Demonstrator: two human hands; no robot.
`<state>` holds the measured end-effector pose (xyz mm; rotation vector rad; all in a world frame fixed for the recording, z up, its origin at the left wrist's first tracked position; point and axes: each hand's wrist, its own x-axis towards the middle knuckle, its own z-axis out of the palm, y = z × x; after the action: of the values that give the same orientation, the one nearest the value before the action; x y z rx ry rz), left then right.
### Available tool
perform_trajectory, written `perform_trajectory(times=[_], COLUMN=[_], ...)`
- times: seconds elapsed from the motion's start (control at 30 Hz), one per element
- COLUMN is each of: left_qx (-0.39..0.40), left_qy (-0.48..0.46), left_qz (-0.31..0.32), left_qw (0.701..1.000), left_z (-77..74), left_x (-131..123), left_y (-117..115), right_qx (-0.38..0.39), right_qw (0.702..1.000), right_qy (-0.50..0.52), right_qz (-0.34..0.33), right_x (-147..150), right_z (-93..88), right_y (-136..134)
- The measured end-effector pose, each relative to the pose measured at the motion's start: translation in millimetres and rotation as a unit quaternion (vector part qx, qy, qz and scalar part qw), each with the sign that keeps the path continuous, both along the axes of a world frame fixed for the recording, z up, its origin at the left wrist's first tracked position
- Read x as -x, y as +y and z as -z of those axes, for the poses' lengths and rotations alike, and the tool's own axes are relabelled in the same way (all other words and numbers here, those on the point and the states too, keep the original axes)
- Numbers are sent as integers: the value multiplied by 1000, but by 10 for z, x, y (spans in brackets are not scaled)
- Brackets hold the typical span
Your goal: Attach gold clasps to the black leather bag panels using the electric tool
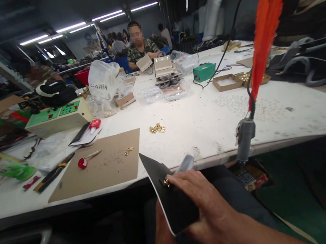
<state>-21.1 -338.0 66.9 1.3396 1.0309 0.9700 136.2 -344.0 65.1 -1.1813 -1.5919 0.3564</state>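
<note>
A thin black panel with a pale edge [180,212], leather-like, is held tilted below the table's front edge. My left hand [164,239] is closed around it from behind and below, its fingers partly hidden by the panel. My right hand [208,201] wraps the panel's right side, with fingertips pressed at a small gold metal fitting [167,182] on its face. A dark loop shows beside that fitting. On the table ahead lies a pile of gold metal fittings [157,128]. A few more gold pieces [129,151] rest on a brown cardboard sheet [98,179].
A grey tool [244,138] hangs by an orange cord at the right. Left are a red-capped item [82,163], a cutter [50,175], a bottle [5,165] and a control box [57,118]. Across the table [183,131] sits another person [139,47] near stacked beige pieces.
</note>
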Motion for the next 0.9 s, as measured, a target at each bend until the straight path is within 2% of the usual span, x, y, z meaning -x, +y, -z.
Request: perform_trajectory(times=[0.07, 0.17, 0.33, 0.43, 0.5, 0.6, 0.67, 0.73, 0.8, 0.9], left_qx=[-12, -33, -73, -142, -225, -329, -342, -317, -295, -274], left_qy=[-18, -5, 109, 165, 193, 190, 133, 69, 53, 105], left_qz=[-6, -63, -119, -129, -104, -1, 95, 157, 166, 116], left_qw=[1000, 997, 984, 967, 949, 925, 925, 933, 939, 949], left_z=[-1, -7, -60, -110, -161, -257, -308, -329, -327, -329], left_x=[-28, 12, 245, 360, 403, 421, 410, 390, 364, 319], left_y=[-7, 47, 286, 393, 442, 502, 527, 530, 505, 429], right_qx=[-24, -36, -49, -37, -28, 5, 25, 34, 38, 45], right_qw=[999, 998, 994, 990, 987, 982, 978, 976, 976, 981], right_qy=[32, 55, 61, 52, 49, 52, 58, 65, 67, 63], right_qz=[13, 3, -82, -127, -152, -182, -198, -206, -205, -177], right_x=[-3, -25, -105, -174, -225, -298, -333, -353, -357, -330], right_z=[33, 9, -73, -97, -124, -180, -208, -216, -209, -194], right_y=[21, -8, -150, -200, -215, -219, -212, -197, -182, -174])
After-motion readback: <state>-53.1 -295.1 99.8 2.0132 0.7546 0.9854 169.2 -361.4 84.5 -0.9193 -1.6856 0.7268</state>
